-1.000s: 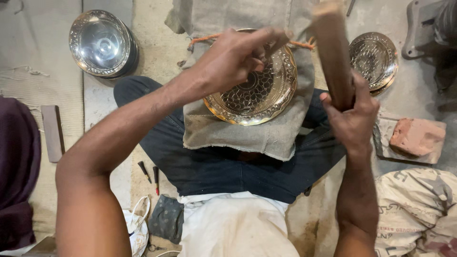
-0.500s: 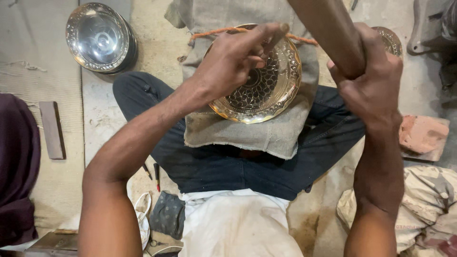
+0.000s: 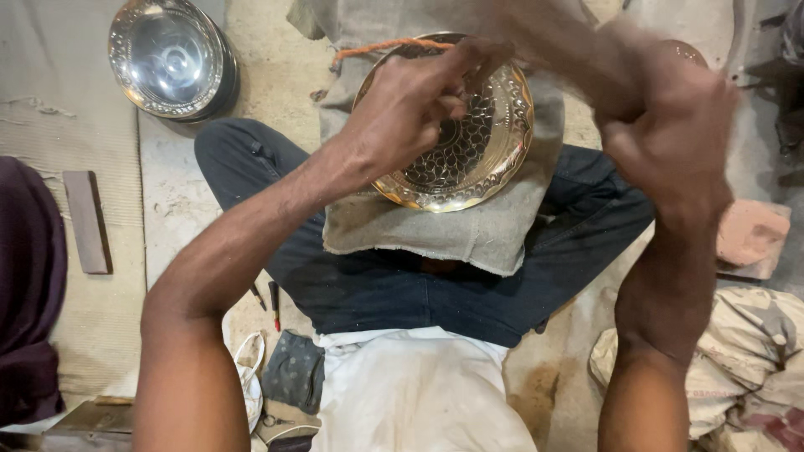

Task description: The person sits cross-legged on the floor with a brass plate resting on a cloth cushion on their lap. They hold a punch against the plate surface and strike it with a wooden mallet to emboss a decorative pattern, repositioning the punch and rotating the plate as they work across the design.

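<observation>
On brass plate — left hand

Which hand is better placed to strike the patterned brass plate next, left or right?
Right, probably. The right hand is raised and grips the thick wooden mallet, blurred, above the round engraved brass plate. The left hand is pinched low over the plate's centre, seemingly around a small tool I cannot make out.
</observation>
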